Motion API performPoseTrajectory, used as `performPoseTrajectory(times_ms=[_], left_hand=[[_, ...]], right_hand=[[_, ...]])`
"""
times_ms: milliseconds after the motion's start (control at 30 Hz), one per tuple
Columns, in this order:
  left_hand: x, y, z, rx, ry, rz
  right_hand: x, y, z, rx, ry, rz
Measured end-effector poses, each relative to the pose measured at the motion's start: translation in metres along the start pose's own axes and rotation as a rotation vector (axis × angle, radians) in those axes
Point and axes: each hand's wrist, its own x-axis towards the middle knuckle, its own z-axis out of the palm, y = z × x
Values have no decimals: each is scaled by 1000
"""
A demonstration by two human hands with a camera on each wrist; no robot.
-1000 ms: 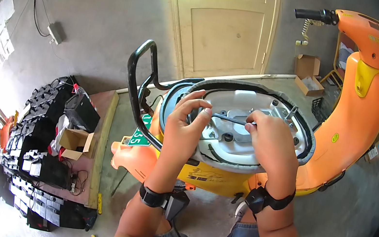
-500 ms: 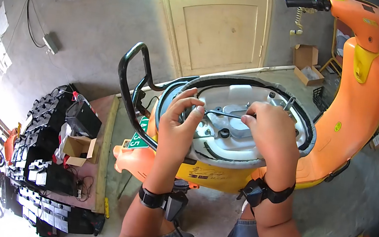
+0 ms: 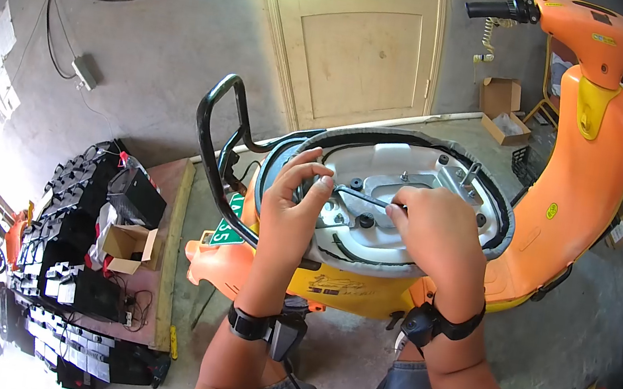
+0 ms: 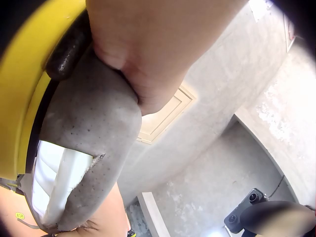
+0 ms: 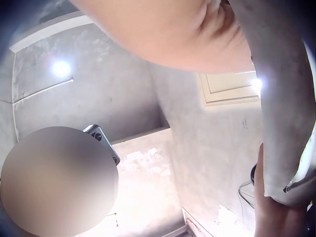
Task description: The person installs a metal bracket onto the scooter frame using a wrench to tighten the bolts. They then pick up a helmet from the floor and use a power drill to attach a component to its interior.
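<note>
An upturned scooter seat (image 3: 367, 253), with a white moulded underside and a grey cover around its rim, lies on the yellow and orange scooter (image 3: 560, 232). A thin dark rod (image 3: 363, 196) crosses over the white underside. My right hand (image 3: 444, 226) pinches the rod's right end between thumb and fingers. At the rod's left end my left hand (image 3: 293, 200) holds it by thumb and forefinger, the other fingers raised. A metal bracket (image 3: 469, 176) and black rubber stops (image 3: 365, 220) sit on the underside. In the left wrist view the grey cover (image 4: 98, 113) lies beside my forearm.
A black grab rail (image 3: 217, 96) rises at the scooter's rear. To the left, many black batteries (image 3: 73, 199) and an open carton (image 3: 130, 246) stand on a low platform (image 3: 173, 254). Another open box (image 3: 505, 115) lies near the door (image 3: 356, 56).
The head view has shifted slightly, then steadied. Both hands stay at the rod over the seat; the right hand has moved slightly, and the rod now slopes a little down to the right.
</note>
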Motion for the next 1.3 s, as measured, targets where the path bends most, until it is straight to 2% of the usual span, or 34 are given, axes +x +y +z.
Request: performPoseTrajectory(times_ms=[167, 300, 633, 900, 967, 1100, 1233, 1300], left_hand=[[0, -1, 1, -6, 13, -16], [0, 2, 2, 16, 24, -2], [-2, 7, 5, 55, 58, -12], [0, 2, 6, 27, 95, -88], [1, 0, 6, -95, 100, -121], [-1, 0, 7, -58, 110, -25], [4, -3, 2, -61, 69, -6], [4, -3, 0, -83, 50, -41]], right_hand=[[-3, -2, 3, -133, 49, -68], [-6, -10, -3, -129, 58, -125], [-15, -35, -3, 83, 126, -382], [-20, -57, 15, 96, 164, -441], [-21, -61, 18, 122, 170, -453], [-19, -66, 18, 100, 186, -535], [-19, -56, 10, 187, 109, -526], [-19, -50, 7, 361, 7, -486]])
